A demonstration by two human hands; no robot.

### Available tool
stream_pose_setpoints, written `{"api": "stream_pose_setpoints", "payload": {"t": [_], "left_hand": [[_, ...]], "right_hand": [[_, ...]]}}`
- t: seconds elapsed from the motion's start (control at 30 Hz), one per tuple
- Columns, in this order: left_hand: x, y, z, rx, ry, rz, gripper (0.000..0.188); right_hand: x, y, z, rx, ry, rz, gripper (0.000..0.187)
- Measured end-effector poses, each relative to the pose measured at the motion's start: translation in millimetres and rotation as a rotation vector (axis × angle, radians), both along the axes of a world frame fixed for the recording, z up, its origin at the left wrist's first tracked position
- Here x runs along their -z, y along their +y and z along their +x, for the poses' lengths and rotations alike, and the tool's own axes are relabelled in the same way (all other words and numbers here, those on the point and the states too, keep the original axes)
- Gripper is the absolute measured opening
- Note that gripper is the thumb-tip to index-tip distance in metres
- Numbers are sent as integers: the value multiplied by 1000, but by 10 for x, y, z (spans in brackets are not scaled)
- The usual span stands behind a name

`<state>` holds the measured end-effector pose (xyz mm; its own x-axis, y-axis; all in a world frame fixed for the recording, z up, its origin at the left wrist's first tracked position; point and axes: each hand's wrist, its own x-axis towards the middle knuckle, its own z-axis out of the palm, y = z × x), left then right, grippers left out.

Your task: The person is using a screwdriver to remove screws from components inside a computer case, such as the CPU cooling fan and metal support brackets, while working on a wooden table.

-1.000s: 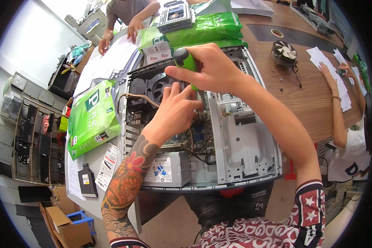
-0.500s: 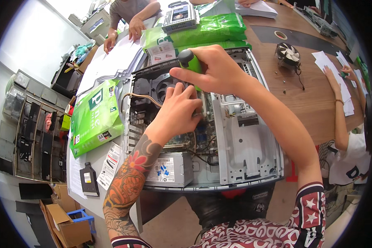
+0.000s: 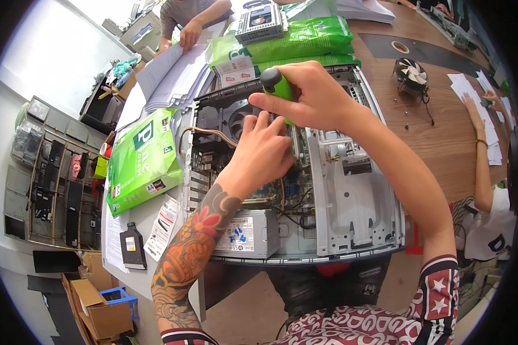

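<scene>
An opened desktop computer case (image 3: 360, 215) lies flat in front of me, its inside exposed. My right hand (image 3: 316, 95) is wrapped round the handle of a green screwdriver with a black end (image 3: 279, 89), which stands nearly upright over the case; its tip is hidden. Close beside it, my left hand (image 3: 259, 146) reaches into the case with curled fingers. What its fingertips hold or touch is hidden. Past those fingers sits a black fan housing (image 3: 216, 118). A metal power supply (image 3: 247, 234) occupies the near left corner, with cables running by it.
Green paper packs (image 3: 144, 164) lie left of and behind the case. A black drive part (image 3: 133, 247) rests on the left. At right are a cooling fan (image 3: 411, 75), loose screws (image 3: 407, 126) and a tape roll (image 3: 400, 47). Co-workers' hands (image 3: 190, 35) handle papers.
The view has shifted slightly, so the scene sits further right. Both my hands keep their places on the case and screwdriver. Behind at left, a co-worker has lifted some sheets.
</scene>
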<state>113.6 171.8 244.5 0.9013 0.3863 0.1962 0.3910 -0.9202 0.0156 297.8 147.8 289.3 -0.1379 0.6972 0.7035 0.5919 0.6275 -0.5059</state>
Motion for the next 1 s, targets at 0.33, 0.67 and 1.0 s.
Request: {"api": "stream_pose_setpoints", "payload": {"t": [0.33,0.67,1.0], "left_hand": [[-13,20,-17,40,-56,-3,21],[0,17,-2,-6,-50,-27,19],[-38,22,-32,15,10,-35,18]], "right_hand": [[-8,-20,-22,-26,18,-7,50],[-34,-45,-10,-52,5,-39,44],[-31,-38,6,-45,-9,-25,46]]}}
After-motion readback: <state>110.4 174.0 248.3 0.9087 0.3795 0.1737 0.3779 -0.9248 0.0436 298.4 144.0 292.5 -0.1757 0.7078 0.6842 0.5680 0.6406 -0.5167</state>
